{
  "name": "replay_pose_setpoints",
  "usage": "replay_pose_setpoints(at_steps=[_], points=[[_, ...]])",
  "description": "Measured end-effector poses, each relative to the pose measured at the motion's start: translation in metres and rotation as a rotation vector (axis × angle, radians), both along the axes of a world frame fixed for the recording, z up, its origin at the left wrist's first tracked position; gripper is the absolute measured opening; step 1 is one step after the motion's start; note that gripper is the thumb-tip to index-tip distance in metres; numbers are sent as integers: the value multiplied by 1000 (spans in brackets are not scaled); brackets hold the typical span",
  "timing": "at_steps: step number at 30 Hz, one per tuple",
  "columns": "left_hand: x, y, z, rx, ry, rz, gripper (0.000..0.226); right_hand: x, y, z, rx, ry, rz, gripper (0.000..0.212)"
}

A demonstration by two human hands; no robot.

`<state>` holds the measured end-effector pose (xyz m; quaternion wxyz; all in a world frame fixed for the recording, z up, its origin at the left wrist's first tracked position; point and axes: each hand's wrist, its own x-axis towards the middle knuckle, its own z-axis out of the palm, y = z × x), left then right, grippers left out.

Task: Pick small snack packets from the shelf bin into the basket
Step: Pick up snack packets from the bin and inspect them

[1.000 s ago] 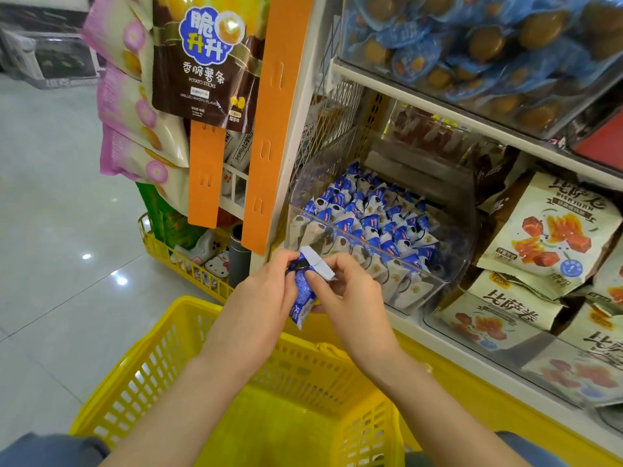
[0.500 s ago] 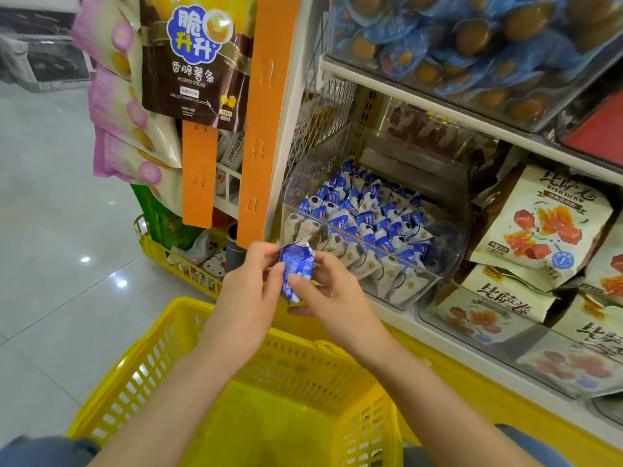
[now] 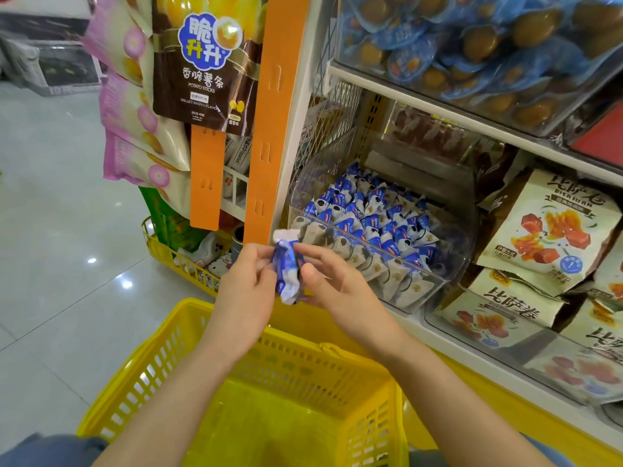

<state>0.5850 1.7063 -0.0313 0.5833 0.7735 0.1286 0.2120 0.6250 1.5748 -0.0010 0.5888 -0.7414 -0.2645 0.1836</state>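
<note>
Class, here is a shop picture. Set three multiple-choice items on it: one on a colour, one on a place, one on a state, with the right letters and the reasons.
1. What colour is the basket?
A yellow; B red; C grey.

2. Where is the blue-and-white packet?
A lying inside the basket; B pinched between both hands, in front of the shelf; C on the floor.

3. What state is the clear shelf bin in?
A empty; B holding many small packets; C tipped onto its side.

Answers:
1 A: the basket's lattice walls and rim are yellow.
2 B: the left hand and the right hand each have a grip on it, and it is not in the basket.
3 B: rows of blue-and-white packets fill the upright bin.
</note>
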Motion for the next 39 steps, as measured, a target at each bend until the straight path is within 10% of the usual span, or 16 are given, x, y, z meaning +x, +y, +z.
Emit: replay_pose_setpoints(at_steps=[7,24,39], points=[[-3,-5,8,-540,173,-257,23,5,-3,-2,8,229,-247,30],[5,12,15,-551,52,-120,12,85,5,34,-251,-497,-340,12],[16,24,14,-567,62,-81,28,173,34,30,-957,-397,-106,18]])
